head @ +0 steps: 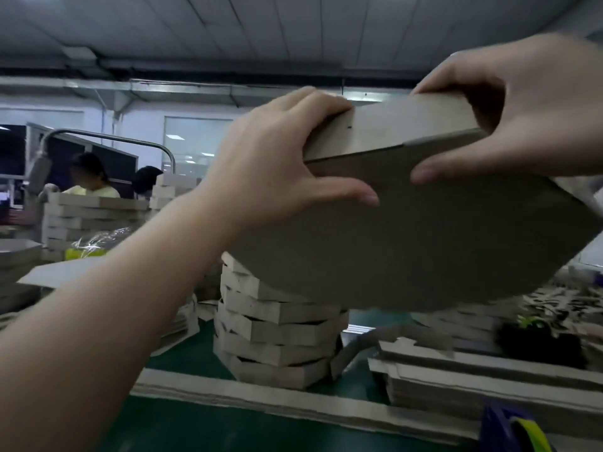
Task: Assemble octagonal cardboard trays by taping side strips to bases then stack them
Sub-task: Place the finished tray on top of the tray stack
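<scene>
Both hands, set apart, hold one cardboard tray point(424, 249) in the air, tilted so its plain underside faces the camera. The left hand point(277, 158) clamps the left wall, fingers over the rim, thumb on the base. The right hand point(538, 109) clamps the right wall likewise. A small dark mark point(349, 127) on the wall is too small to read. Below, a stack of trays point(277, 334) stands on the green desk point(195, 419).

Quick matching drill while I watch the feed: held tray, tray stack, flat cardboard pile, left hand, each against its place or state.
1 held tray
2 tray stack
3 flat cardboard pile
4 left hand

A stacked high beneath the raised tray
B lying flat, lower right
C gripping the tray's left corner
D raised, tilted, underside toward camera

Pairs: 1-D, 2-A, 3-B, 4-C
</scene>
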